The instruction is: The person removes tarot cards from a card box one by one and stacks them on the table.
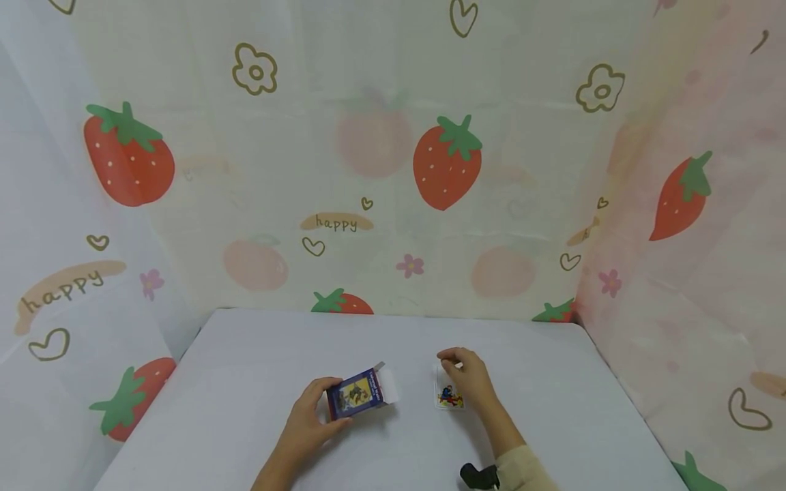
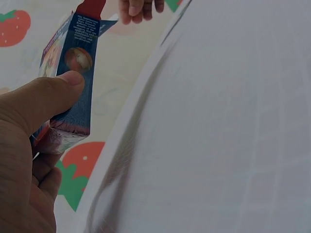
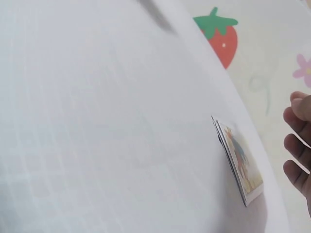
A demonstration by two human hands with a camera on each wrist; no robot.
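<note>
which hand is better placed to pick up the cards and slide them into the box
Right. The right hand hovers directly over the card stack on the table, while the left hand already has its grip on the open card box.

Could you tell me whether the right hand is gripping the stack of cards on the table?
No, the right hand hovers just over the stack of cards, its fingers clear of it in the right wrist view.
</note>
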